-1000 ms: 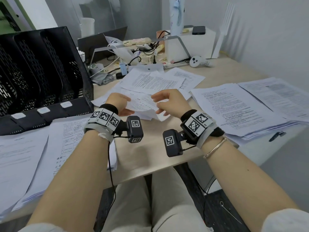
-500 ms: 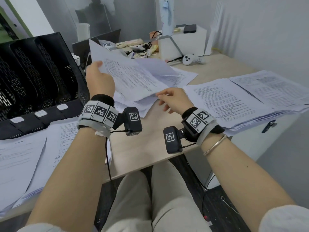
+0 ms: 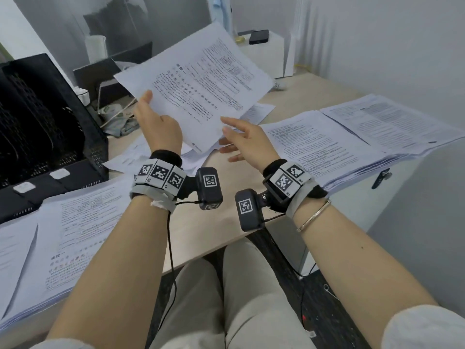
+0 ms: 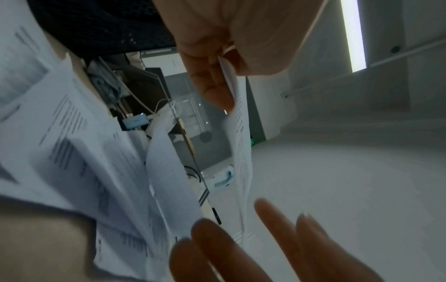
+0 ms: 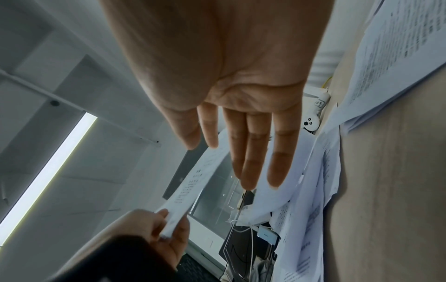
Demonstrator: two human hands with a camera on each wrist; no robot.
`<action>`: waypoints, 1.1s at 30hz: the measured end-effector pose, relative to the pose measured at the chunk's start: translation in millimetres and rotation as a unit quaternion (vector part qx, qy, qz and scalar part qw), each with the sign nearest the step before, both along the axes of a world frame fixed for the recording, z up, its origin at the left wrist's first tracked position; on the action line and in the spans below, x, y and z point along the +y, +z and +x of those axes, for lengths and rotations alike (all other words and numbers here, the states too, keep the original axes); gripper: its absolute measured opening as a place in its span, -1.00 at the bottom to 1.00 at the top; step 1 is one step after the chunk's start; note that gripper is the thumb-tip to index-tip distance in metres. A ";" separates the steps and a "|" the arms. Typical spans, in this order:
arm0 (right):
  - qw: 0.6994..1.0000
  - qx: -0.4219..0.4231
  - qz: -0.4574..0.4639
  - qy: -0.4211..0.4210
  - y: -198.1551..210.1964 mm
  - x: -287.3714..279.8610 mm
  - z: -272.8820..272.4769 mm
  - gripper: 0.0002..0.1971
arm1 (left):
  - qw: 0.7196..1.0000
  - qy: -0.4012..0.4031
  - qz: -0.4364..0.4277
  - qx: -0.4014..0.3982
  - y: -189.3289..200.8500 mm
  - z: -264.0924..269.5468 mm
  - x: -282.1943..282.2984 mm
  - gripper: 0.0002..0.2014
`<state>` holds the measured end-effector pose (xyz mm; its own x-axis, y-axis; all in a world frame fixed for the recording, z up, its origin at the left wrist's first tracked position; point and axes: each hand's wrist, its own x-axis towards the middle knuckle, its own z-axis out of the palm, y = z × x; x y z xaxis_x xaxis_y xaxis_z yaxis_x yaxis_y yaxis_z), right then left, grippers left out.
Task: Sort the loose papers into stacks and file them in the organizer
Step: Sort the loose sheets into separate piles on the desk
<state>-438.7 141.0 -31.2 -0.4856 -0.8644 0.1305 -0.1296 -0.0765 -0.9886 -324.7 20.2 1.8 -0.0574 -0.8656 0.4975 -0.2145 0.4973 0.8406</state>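
Observation:
My left hand (image 3: 153,119) pinches the left edge of a printed sheet (image 3: 198,86) and holds it up over the middle of the desk. In the left wrist view the sheet (image 4: 241,137) sits between the thumb and fingers (image 4: 212,84). My right hand (image 3: 239,139) hovers with straight spread fingers (image 5: 251,152) just below the sheet's near corner, holding nothing. Loose papers (image 3: 141,157) lie under both hands. The black mesh organizer (image 3: 45,132) stands at the left. Sorted stacks lie at the front left (image 3: 75,222) and at the right (image 3: 327,149).
A white box (image 3: 266,56) with a phone on it stands at the back. Cables, a laptop stand and small clutter (image 3: 113,114) sit behind the loose papers. A bare strip of desk (image 3: 201,230) runs between my wrists to the front edge.
My left hand has lifted the sheet from the loose pile, up and away from the desk. My right hand has let go of the papers and opened.

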 end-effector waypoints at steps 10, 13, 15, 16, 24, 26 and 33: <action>0.990 -0.003 -0.015 -0.143 -15.4 3.9 -31.4 -0.65 | 0.993 -0.106 0.046 -0.028 -27.4 -39.1 13.5 -0.47; 0.984 0.014 -0.013 -0.180 -20.1 4.7 -38.9 -0.63 | 0.987 -0.139 0.075 -0.034 -34.7 -42.7 13.3 -0.48; 0.980 0.017 -0.014 -0.200 -23.8 3.8 -41.9 -0.59 | 0.984 -0.153 0.089 -0.034 -39.1 -42.5 12.5 -0.49; 0.977 0.021 -0.010 -0.210 -25.6 3.0 -43.5 -0.57 | 0.983 -0.156 0.095 -0.033 -41.0 -42.0 11.8 -0.49; 0.976 0.028 -0.003 -0.217 -25.3 -0.4 -41.8 -0.51 | 0.981 -0.139 0.136 0.024 -39.2 -22.0 3.2 -0.48; 0.978 0.024 -0.007 -0.207 -21.1 -0.3 -37.5 -0.52 | 0.979 -0.125 0.155 0.034 -37.3 -13.0 -3.3 -0.50; 0.978 0.071 -0.004 -0.198 -17.8 -6.6 -21.4 -0.44 | 0.979 -0.073 0.188 0.042 -40.8 27.1 -16.0 -0.63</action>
